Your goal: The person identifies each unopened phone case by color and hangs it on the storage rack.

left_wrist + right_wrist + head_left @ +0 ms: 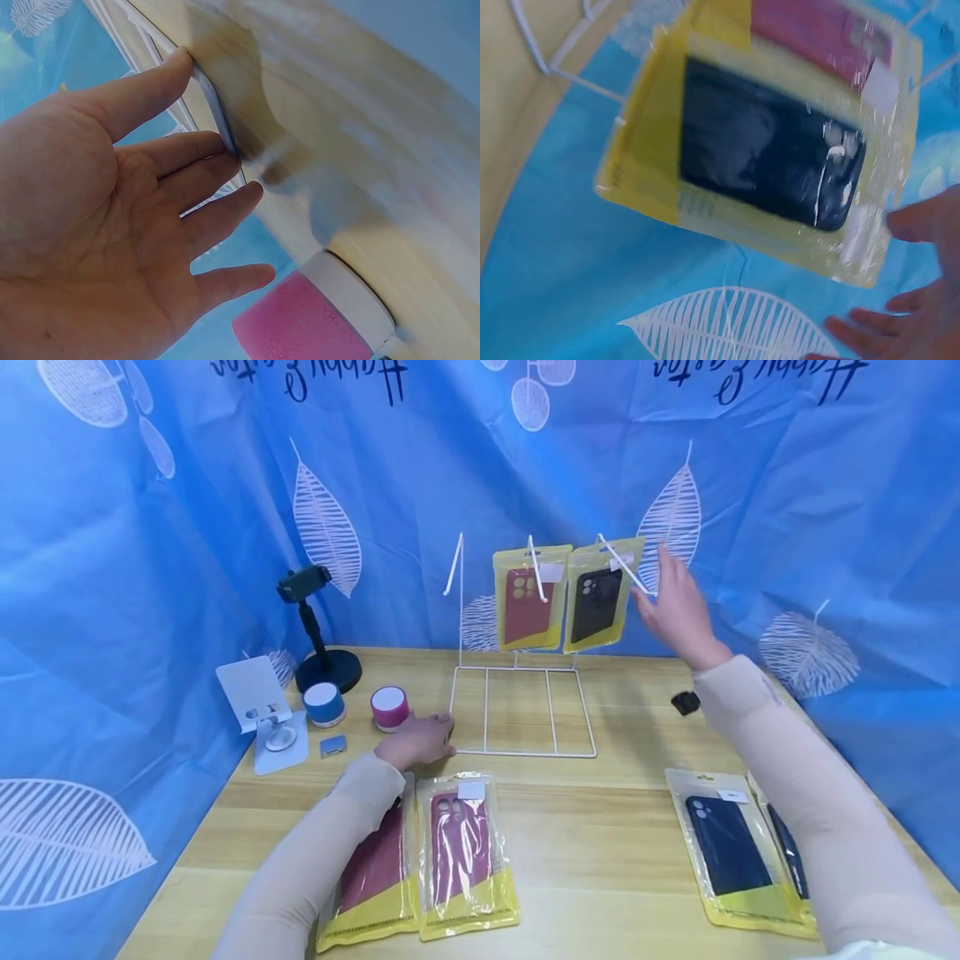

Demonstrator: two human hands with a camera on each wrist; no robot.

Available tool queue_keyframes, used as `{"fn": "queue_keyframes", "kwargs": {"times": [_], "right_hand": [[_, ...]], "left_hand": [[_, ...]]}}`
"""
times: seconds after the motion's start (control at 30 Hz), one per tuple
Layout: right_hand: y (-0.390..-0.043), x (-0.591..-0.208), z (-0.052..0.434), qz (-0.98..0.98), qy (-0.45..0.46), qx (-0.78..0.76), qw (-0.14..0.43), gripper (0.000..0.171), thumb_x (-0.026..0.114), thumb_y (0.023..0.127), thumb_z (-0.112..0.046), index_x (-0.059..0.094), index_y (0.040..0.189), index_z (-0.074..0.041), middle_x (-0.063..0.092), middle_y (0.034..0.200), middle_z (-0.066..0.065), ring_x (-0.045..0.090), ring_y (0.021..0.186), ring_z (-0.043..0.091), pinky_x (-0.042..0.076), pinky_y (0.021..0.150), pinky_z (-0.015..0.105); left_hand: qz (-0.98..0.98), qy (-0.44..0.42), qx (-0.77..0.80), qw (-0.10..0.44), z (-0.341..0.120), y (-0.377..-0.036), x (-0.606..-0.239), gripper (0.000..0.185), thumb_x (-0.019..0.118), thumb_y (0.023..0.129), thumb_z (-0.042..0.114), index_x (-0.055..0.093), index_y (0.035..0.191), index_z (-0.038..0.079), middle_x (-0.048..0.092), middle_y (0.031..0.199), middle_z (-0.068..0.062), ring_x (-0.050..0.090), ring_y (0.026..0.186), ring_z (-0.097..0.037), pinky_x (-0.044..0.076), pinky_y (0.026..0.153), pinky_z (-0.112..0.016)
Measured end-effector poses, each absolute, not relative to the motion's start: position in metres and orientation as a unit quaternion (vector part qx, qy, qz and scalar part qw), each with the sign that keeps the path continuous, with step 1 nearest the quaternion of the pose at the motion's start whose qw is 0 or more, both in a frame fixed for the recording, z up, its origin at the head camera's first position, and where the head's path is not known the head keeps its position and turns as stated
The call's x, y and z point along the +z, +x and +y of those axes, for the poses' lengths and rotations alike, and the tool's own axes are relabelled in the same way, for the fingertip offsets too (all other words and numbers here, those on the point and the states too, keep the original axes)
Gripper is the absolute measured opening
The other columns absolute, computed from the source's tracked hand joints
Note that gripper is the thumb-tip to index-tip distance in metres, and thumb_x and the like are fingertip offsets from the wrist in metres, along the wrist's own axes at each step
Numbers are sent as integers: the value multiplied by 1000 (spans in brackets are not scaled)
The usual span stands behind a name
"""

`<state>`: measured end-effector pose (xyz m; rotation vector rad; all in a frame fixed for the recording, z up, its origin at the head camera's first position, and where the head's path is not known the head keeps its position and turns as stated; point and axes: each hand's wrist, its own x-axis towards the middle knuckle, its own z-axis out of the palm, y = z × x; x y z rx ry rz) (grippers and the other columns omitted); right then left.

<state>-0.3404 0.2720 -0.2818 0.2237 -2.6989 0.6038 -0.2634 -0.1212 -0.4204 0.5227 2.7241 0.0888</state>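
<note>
The right hand (678,610), grip apart, hovers beside the black phone case in its yellow packet (597,596) hanging on the white wire rack (525,710); the left hand (417,741) presses flat-fingered on the rack's base. Two packets hang, one hook looks free, and four packets, two red (467,852) and two dark (726,847), seemingly remain on the wooden surface (600,827).

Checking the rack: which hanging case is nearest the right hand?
The black case, hanging right of the red case; the right hand is beside it.
</note>
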Motion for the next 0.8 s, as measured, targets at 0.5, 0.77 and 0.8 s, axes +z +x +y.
{"fn": "queue_keyframes", "kwargs": {"times": [0.5, 0.77, 0.8], "right_hand": [[-226, -375, 345, -967, 188, 68, -158, 41, 64, 93, -14, 58, 125, 12, 62, 122, 32, 57, 114, 51, 50, 93, 60], [-217, -399, 382, -962, 103, 85, -240, 28, 73, 85, -11, 62, 106, 4, 67, 97, 13, 61, 84, 26, 55, 73, 43], [-217, -402, 384, -962, 93, 86, -243, 27, 73, 84, -10, 62, 105, 4, 66, 94, 12, 59, 82, 24, 54, 71, 41]], "left_hand": [[965, 181, 23, 187, -121, -265, -420, 66, 56, 101, 38, 34, 154, 6, 34, 160, -13, 32, 149, -33, 14, 122, -62], [965, 179, 29, 188, -121, -266, -420, 66, 56, 101, 37, 34, 154, 6, 34, 160, -13, 32, 149, -33, 15, 122, -63], [965, 178, 29, 188, -121, -266, -420, 66, 56, 101, 37, 34, 154, 6, 34, 160, -13, 32, 149, -33, 15, 122, -63]]}}
